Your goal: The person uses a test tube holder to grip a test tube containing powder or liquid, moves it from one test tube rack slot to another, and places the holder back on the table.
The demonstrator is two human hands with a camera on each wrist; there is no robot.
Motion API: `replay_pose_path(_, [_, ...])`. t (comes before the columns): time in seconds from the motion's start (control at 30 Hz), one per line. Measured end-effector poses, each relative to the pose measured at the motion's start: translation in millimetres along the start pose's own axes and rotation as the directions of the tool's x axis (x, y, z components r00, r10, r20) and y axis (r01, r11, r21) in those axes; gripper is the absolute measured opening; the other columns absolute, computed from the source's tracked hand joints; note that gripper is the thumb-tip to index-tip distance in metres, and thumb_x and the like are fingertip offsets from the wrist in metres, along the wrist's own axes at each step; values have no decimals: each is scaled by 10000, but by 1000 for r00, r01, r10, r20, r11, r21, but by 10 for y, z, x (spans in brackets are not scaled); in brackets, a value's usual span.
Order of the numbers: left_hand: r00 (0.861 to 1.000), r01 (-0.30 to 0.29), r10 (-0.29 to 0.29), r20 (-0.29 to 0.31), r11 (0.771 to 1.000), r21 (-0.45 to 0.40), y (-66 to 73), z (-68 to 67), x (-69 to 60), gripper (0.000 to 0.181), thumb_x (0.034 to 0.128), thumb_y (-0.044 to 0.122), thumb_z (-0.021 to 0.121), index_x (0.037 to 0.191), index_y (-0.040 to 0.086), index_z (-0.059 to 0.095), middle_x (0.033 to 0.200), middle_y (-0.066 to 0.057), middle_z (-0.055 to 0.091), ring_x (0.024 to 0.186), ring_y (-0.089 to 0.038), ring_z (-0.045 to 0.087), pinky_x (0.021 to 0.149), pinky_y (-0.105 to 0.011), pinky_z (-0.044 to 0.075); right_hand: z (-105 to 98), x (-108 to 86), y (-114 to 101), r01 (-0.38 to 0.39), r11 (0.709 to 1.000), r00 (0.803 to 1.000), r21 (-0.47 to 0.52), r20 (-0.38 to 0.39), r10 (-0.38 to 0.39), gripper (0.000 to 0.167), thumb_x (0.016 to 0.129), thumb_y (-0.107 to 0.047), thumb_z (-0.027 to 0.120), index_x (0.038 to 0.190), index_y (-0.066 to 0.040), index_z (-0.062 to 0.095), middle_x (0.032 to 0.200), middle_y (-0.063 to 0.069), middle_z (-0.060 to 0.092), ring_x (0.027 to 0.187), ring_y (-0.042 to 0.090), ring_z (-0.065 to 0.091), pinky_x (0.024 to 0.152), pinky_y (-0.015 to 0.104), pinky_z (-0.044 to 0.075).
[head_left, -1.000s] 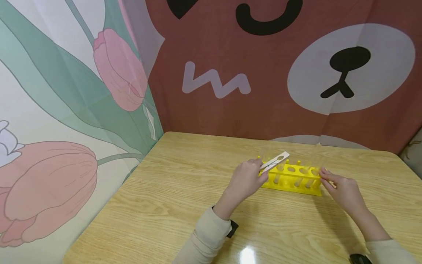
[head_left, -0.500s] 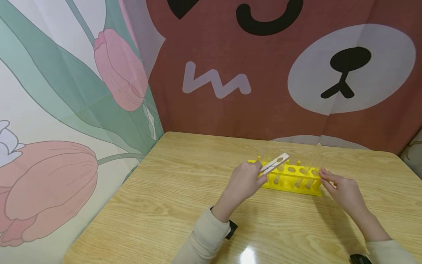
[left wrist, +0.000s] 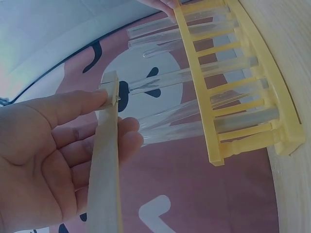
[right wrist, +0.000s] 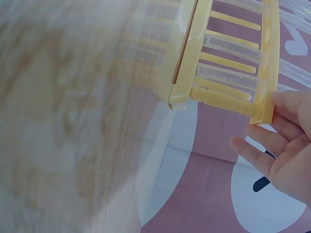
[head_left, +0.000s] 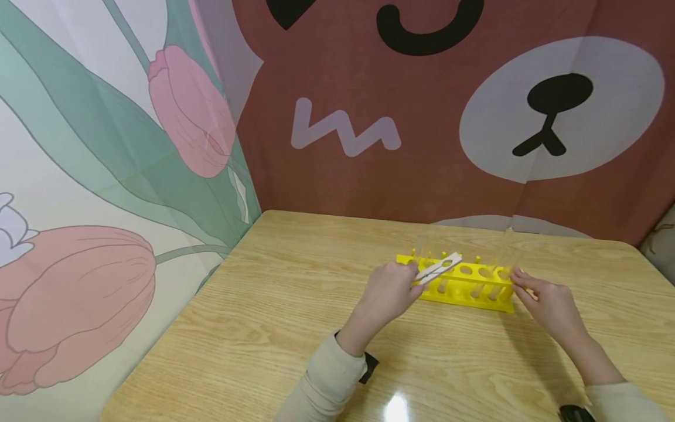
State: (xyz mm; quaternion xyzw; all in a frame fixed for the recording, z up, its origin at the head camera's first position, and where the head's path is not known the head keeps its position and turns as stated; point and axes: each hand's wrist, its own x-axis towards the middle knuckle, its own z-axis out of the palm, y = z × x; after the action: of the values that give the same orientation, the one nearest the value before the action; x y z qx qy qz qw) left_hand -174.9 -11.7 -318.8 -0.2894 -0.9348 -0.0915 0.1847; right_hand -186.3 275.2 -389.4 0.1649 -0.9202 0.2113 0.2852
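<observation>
My left hand [head_left: 387, 290] grips a pale wooden test tube clamp [head_left: 439, 268], whose slotted end points up and right over the rack. In the left wrist view, the thumb presses near the metal spring of the clamp [left wrist: 104, 160], with fingers behind it. A yellow test tube rack [head_left: 466, 300] stands upright on the table, with several clear test tubes [left wrist: 194, 75] in its holes at both sides. Whether the clamp touches a tube cannot be told. At the rack's right end, my right hand [head_left: 551, 305] pinches the corner of the upper plate between thumb and fingers.
The wood-grain table [head_left: 263, 305] ends shortly behind the rack at a brown bear-print cloth [head_left: 422, 187]. A flower-print cloth [head_left: 105, 193] hangs along the left edge. Short yellow pegs [head_left: 477, 259] rise along the rack's back.
The clamp's slotted end has dipped lower over the rack, and my left hand has shifted slightly down and left. My right hand and the rack stay put.
</observation>
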Motion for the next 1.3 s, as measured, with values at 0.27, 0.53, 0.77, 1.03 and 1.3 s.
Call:
replay_pose_path(0.27, [1000, -23, 23, 7, 999, 24, 10, -16, -17, 200, 832, 311, 635, 763, 129, 589, 554, 66, 433, 428, -55, 353, 379, -154, 263, 5, -5, 3, 9, 1000, 1000, 4, -6, -9, 266, 719, 67, 674, 965, 140, 604, 1018, 274, 557, 788, 450, 559, 552, 460, 469])
replay_pose_path(0.53, [999, -41, 40, 27, 997, 58, 15, -28, -25, 229, 838, 317, 625, 921, 105, 656, 618, 50, 533, 428, -48, 376, 372, -147, 275, -2, 4, -12, 1, 1000, 1000, -2, -2, -1, 263, 725, 60, 673, 966, 138, 605, 1027, 272, 555, 798, 452, 556, 559, 462, 470])
replay_pose_path(0.77, [996, -19, 17, 89, 999, 29, 28, -47, -30, 187, 834, 288, 636, 884, 113, 682, 667, 42, 583, 434, -51, 364, 381, -153, 267, -9, 6, -19, 5, 1000, 1000, 1, -4, -5, 263, 721, 65, 674, 962, 141, 604, 1023, 272, 556, 787, 452, 557, 556, 458, 470])
replay_pose_path(1.03, [995, -22, 20, 94, 1000, 12, 18, -60, -43, 239, 825, 258, 646, 631, 140, 572, 491, 68, 342, 433, -59, 286, 386, -161, 228, -1, 3, -7, -6, 1000, 1000, 5, 4, 6, 266, 726, 60, 673, 970, 139, 602, 1027, 272, 553, 798, 456, 552, 560, 462, 469])
replay_pose_path(1.3, [992, -4, 3, 129, 1000, 11, 14, -54, -44, 246, 805, 292, 668, 631, 143, 579, 491, 72, 347, 442, -56, 294, 392, -161, 239, -1, 2, -9, 0, 1000, 1000, 6, 3, 0, 259, 732, 57, 670, 966, 143, 602, 1021, 279, 553, 794, 457, 552, 554, 458, 469])
